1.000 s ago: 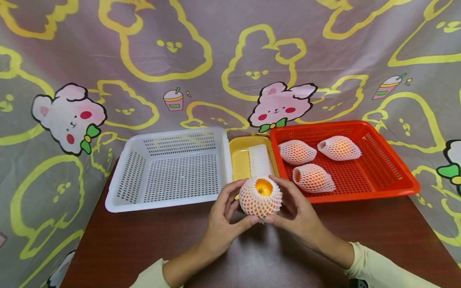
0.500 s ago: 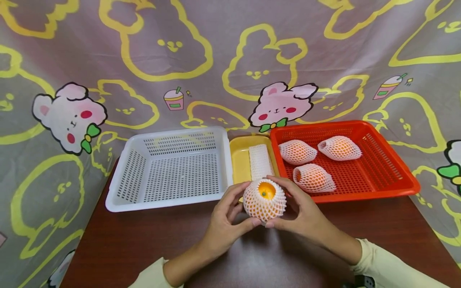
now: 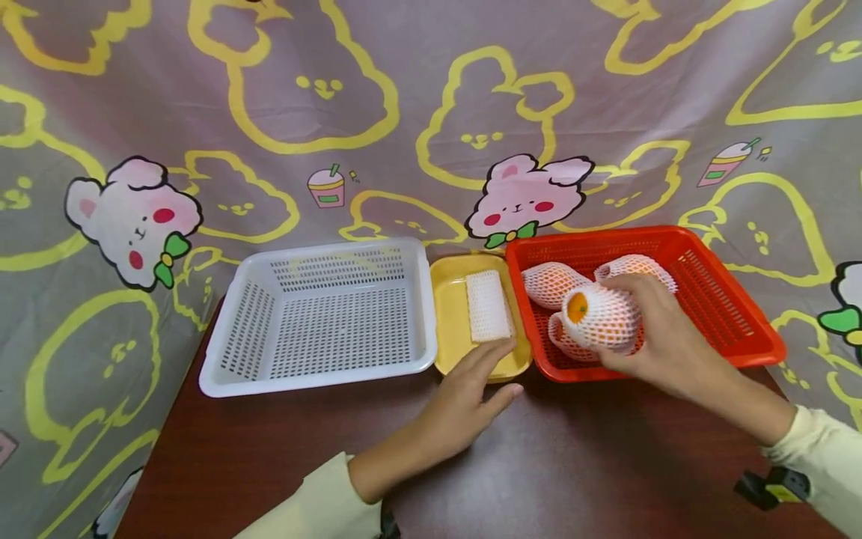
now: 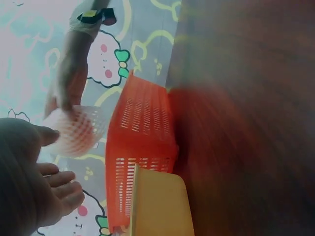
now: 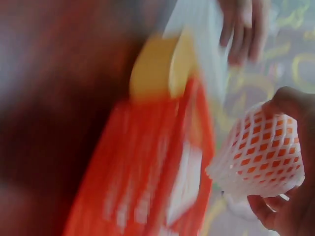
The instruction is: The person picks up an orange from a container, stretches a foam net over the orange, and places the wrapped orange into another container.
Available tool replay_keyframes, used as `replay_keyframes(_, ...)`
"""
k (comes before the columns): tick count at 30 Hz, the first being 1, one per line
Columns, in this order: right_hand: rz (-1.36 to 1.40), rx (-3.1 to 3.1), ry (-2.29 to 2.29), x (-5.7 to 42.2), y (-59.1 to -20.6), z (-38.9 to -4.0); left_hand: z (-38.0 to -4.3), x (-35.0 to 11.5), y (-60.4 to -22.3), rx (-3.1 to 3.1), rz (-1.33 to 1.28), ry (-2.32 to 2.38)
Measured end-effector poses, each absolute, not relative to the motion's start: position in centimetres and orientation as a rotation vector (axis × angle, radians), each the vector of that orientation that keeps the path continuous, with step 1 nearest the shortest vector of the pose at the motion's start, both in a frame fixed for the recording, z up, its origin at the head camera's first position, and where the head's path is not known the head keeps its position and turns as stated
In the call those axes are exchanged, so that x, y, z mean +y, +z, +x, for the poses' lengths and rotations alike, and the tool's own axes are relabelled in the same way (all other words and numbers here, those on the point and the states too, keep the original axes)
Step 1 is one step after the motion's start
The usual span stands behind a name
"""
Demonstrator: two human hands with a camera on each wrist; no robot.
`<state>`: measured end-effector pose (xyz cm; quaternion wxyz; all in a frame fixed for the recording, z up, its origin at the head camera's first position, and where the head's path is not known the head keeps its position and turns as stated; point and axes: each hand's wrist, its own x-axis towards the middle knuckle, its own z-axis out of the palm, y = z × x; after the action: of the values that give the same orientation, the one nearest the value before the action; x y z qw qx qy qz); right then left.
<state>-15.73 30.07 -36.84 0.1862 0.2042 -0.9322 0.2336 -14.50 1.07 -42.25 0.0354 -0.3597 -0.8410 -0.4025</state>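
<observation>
My right hand (image 3: 649, 322) grips an orange (image 3: 601, 317) sleeved in white foam netting, over the front left part of the red basket (image 3: 727, 363). The fruit's bare top with its green stem spot faces left. In the right wrist view the netted orange (image 5: 268, 152) sits between thumb and fingers. My left hand (image 3: 465, 404) holds nothing; its fingers are extended near the front edge of the yellow tray (image 3: 447, 299). Inside the red basket lie netted oranges: one at the back left (image 3: 548, 283), one at the back right (image 3: 640, 268), and one partly hidden under the held orange.
Flattened white foam netting (image 3: 488, 305) lies in the yellow tray. To its left stands a white perforated basket (image 3: 222, 329). All of these stand on a dark reddish-brown table (image 3: 283, 442) in front of a cartoon-printed cloth (image 3: 404, 90).
My left hand has let go of the netted orange and stays near the middle. The right hand has carried the orange rightward, from in front of the tray to over the red basket.
</observation>
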Motion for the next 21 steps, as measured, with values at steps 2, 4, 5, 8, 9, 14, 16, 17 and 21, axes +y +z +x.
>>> replay_keyframes(2,0.547,-2.681,0.519,32.9,-37.0,-17.2,-15.1,2.1,-42.7,-2.598,-1.14,-1.048)
replay_keyframes(4,0.529,-2.757,0.399,35.5,-37.6,-18.5,-15.5,3.2,-43.1,-2.597,-1.168,-0.867)
replay_keyframes(5,0.519,-2.8,0.338,36.7,-38.0,-19.0,-15.7,3.7,-43.3,-2.588,-1.184,-0.773)
replay_keyframes(8,0.467,-2.969,0.208,39.6,-39.2,-20.0,-16.3,5.1,-44.0,-2.537,-1.241,-0.54)
replay_keyframes(9,0.466,-3.013,0.194,40.4,-39.7,-20.4,-16.5,5.5,-44.2,-2.513,-1.263,-0.48)
replay_keyframes(14,0.478,-3.202,0.133,42.9,-41.4,-21.8,-17.4,7.0,-45.2,-2.399,-1.334,-0.337)
replay_keyframes(16,0.507,-3.248,0.107,43.4,-41.9,-22.3,-17.5,7.3,-45.6,-2.368,-1.341,-0.324)
replay_keyframes(17,0.523,-3.264,0.109,43.6,-42.2,-22.4,-17.6,7.3,-45.8,-2.356,-1.344,-0.321)
replay_keyframes(21,0.533,-3.276,0.113,43.8,-42.7,-22.7,-17.7,7.4,-46.1,-2.341,-1.361,-0.312)
